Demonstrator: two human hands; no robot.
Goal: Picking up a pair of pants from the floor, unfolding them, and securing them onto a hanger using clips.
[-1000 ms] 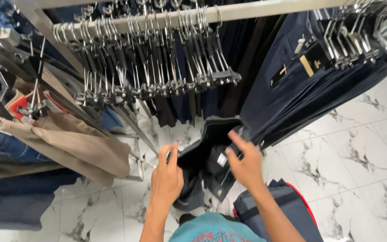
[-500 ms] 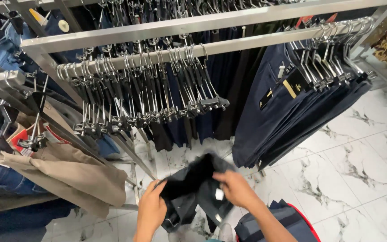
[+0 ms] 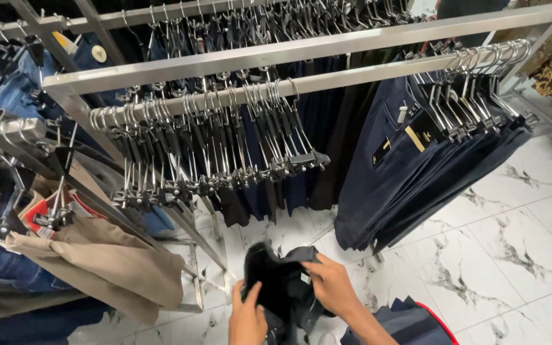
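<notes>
- The dark garment (image 3: pixel 282 287) is black or very deep navy, soft and bunched, with its upper edge folded into a peak and a small pale tag showing near its right side. It is held low in the near centre of the view, above the white marbled floor (image 3: pixel 512 249).
- The left hand (image 3: pixel 247 316) is closed on the garment's lower left edge, thumb up against the cloth, fingers curled behind it.
- The right hand (image 3: pixel 331 285) grips the garment's upper right part, fingers bent over the fold, pinching the fabric.
- Just right of the right forearm, at the near edge, lies a folded navy bundle (image 3: pixel 410 322) with a red rim.
- Farther off, a metal clothes rail (image 3: pixel 301 83) runs across the scene, crowded with clip hangers (image 3: pixel 225 160) carrying dark trousers.
- To the right on the same rail hangs a dense group of navy trousers (image 3: pixel 416 172) with tags at the waist.
- To the left, beige trousers (image 3: pixel 103 262) hang from a slanted rack, with blue denim beyond them.
</notes>
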